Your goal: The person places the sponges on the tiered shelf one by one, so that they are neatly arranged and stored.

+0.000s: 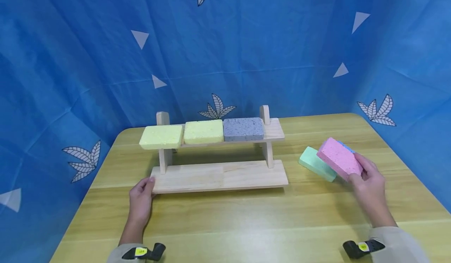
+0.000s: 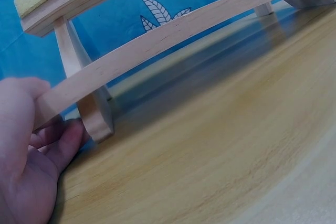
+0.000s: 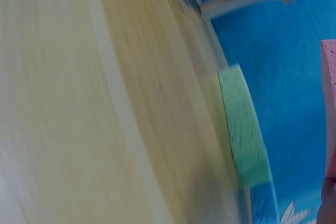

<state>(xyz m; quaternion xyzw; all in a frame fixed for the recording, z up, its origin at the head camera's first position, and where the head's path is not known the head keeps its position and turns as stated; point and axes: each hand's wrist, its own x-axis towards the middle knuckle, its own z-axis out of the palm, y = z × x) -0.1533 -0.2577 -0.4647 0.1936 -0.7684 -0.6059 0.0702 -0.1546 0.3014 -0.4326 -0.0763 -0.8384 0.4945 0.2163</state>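
Note:
My right hand (image 1: 370, 184) pinches a pink sponge (image 1: 340, 158) above the right side of the table, and the right wrist view catches only the sponge's edge (image 3: 329, 108). Beneath and left of it lies a green sponge (image 1: 317, 163), with a blue sponge (image 3: 264, 203) mostly hidden behind. My left hand (image 1: 141, 196) grips the left end of the lower shelf of a two-tier wooden rack (image 1: 222, 176), thumb on top and fingers below. Two yellow sponges (image 1: 162, 137) and a grey-purple sponge (image 1: 244, 129) sit in a row on its upper shelf.
The rack stands on a wooden table (image 1: 246, 224). A blue curtain (image 1: 239, 59) with leaf and triangle prints hangs behind the table and along both sides. Bare wood shows on the right end of the upper shelf (image 1: 275, 130).

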